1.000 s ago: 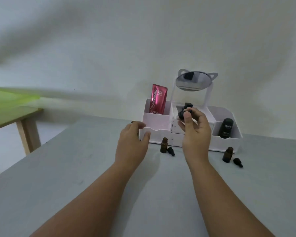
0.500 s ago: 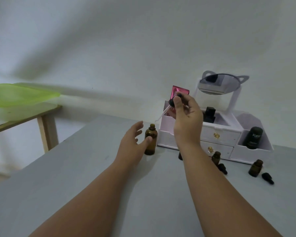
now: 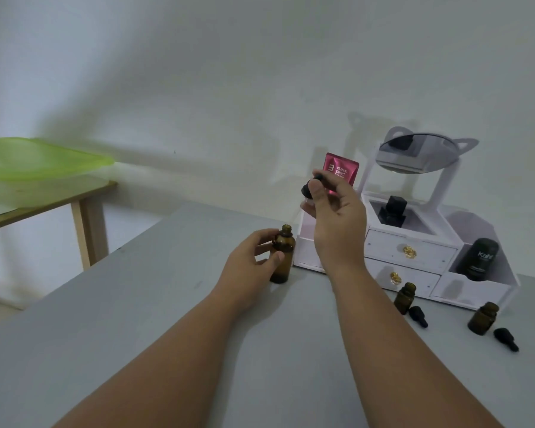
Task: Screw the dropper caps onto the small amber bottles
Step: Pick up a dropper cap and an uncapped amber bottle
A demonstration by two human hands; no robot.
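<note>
- While your left hand (image 3: 254, 261) grips the bottle (image 3: 283, 257), thumb in front and fingers curled at its shoulder, the bottle stands upright on the table (image 3: 136, 304).
- Its long axis runs straight up, and the open mouth sits just above those fingertips, not yet capped.
- Your right hand (image 3: 337, 211) pinches the cap (image 3: 309, 188) between thumb and fingertips, above and to the right of the mouth and well apart from it. Your thumb hides the pipette, so I cannot tell its tilt.
- The move turns on that offset, I judge: bring the cap down and leftward until it lines up over the neck.
- Right of your right wrist, the second bottle (image 3: 404, 298) stands with the second cap (image 3: 418, 316) just beside it. Further right stand the third bottle (image 3: 482, 318) and third cap (image 3: 506, 338).
</note>
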